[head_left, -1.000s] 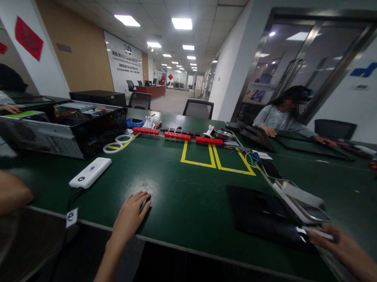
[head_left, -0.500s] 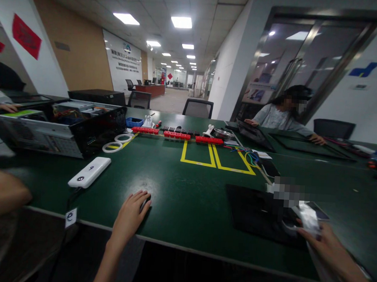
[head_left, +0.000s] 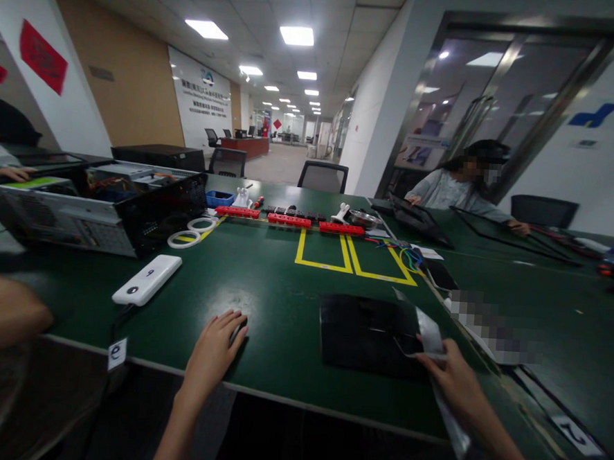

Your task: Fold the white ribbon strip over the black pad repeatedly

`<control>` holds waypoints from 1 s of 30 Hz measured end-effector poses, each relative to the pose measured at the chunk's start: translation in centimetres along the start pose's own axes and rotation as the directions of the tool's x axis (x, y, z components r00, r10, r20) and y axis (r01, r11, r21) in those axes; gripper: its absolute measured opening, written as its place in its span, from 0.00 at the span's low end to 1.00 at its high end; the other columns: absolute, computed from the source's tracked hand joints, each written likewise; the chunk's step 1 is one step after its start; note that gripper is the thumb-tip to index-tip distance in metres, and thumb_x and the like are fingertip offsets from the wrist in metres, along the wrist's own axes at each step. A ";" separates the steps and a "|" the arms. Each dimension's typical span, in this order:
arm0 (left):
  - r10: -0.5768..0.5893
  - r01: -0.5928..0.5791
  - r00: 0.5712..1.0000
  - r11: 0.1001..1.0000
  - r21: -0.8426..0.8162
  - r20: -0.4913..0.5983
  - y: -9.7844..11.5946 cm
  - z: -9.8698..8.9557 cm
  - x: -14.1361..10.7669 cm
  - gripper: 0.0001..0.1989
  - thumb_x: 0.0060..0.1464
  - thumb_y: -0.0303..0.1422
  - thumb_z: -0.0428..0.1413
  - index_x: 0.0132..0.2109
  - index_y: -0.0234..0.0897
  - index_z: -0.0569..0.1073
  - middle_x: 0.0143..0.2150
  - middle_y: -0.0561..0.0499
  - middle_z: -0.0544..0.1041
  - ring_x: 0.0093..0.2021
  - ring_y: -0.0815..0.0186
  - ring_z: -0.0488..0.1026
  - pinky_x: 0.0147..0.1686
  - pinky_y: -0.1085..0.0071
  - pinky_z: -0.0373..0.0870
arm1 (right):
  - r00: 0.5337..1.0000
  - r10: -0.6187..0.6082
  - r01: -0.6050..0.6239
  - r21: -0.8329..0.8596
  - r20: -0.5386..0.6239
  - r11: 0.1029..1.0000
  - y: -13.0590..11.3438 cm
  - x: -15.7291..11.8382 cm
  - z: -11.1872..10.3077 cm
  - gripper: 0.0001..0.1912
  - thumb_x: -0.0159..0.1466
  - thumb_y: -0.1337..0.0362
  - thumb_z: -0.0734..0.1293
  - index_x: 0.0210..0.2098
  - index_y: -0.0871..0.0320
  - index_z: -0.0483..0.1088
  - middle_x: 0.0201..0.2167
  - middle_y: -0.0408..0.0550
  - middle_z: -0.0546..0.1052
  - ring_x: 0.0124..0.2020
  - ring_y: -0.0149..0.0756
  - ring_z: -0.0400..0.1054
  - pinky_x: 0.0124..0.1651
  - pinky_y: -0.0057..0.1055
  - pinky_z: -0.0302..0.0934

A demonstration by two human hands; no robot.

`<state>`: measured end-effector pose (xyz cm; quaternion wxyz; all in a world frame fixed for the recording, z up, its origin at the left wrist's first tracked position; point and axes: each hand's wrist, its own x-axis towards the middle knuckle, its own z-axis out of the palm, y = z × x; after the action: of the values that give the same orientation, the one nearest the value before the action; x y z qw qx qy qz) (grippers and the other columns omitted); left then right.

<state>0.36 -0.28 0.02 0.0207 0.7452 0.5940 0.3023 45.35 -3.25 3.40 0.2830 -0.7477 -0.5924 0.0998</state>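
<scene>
Left hand [head_left: 216, 349]: palm down on green table [head_left: 276, 304], fingers together; grip on anything cannot be told. Right hand [head_left: 454, 378]: thumb and fingers narrowed on pale shiny film [head_left: 430, 332], at right end of flat black piece [head_left: 352, 337] lying on table. Beyond: yellow tape outlines [head_left: 323, 266], then red strips [head_left: 289, 220].

Ceiling panel lights [head_left: 297, 36] are glowing white, glare is pooling on the green tabletop [head_left: 262, 290], near foreground is lying in shadow, outer edges are stretching
</scene>
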 end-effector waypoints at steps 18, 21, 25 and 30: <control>0.082 -0.090 0.993 0.992 0.091 0.086 0.5 -0.5 -0.1 0.19 0.58 0.42 0.51 0.54 0.45 0.72 0.57 0.47 0.72 0.59 0.53 0.63 0.58 0.49 0.55 | 0.987 0.008 -0.053 0.277 0.161 0.959 -11.8 -2.9 6.1 0.13 0.53 0.55 0.61 0.31 0.51 0.52 0.25 0.42 0.72 0.31 0.45 0.72 0.32 0.33 0.60; 0.125 -0.142 0.985 0.979 0.146 0.122 0.4 -0.5 -0.1 0.21 0.57 0.46 0.52 0.55 0.47 0.71 0.59 0.47 0.69 0.60 0.49 0.62 0.57 0.47 0.55 | 0.987 -0.018 -0.028 0.287 0.157 0.958 -11.5 -2.8 6.4 0.12 0.55 0.54 0.60 0.32 0.51 0.53 0.27 0.45 0.74 0.32 0.44 0.72 0.34 0.34 0.61; 0.144 -0.171 0.978 0.968 0.185 0.151 0.3 -0.5 -0.2 0.22 0.57 0.46 0.51 0.57 0.48 0.69 0.60 0.47 0.67 0.61 0.47 0.60 0.56 0.46 0.54 | 0.982 -0.095 0.029 0.367 0.163 0.930 -10.5 -2.3 6.0 0.13 0.56 0.53 0.61 0.37 0.53 0.59 0.36 0.51 0.76 0.40 0.45 0.71 0.41 0.37 0.62; 0.145 -0.170 0.979 0.969 0.182 0.146 0.5 -0.5 -0.2 0.23 0.57 0.48 0.51 0.58 0.51 0.68 0.61 0.46 0.67 0.61 0.47 0.59 0.56 0.45 0.53 | 0.983 -0.160 0.099 0.461 0.094 0.882 -9.5 -1.6 4.2 0.17 0.54 0.51 0.64 0.36 0.56 0.66 0.36 0.50 0.76 0.36 0.41 0.71 0.38 0.35 0.64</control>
<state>0.51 -0.77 0.56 -0.0365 0.8069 0.5567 0.1940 34.95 -2.14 4.79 0.4170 -0.6114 -0.6182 0.2648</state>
